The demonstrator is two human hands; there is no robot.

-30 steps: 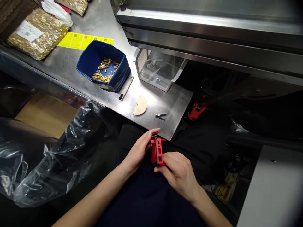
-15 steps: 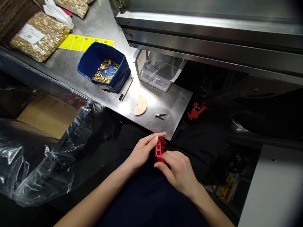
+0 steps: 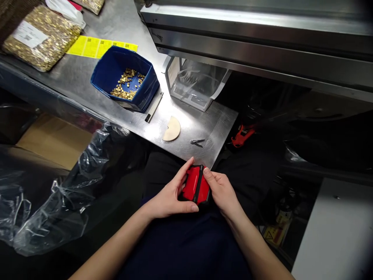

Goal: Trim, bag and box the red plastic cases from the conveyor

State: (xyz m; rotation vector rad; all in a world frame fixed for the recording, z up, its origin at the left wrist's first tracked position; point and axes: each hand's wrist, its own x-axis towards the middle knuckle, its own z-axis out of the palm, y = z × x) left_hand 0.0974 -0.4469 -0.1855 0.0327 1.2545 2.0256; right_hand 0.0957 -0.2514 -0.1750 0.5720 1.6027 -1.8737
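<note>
Hands are now gripping the red plastic block (image 3: 196, 188) flat between them, left hand (image 3: 169, 198) at nine o'clock, right hand (image 3: 222, 192) at three, turned from edge-on, just below the steel table (image 3: 204, 124) edge.

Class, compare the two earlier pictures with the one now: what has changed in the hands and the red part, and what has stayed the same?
The red part has been turned: earlier it stood edge-on, slots showing; now its broad smooth face is up. The left hand now cups it from below, thumb under, and the right hand has shifted to its right edge. The blue bin, half-round disc and tweezers lie as before.
</note>
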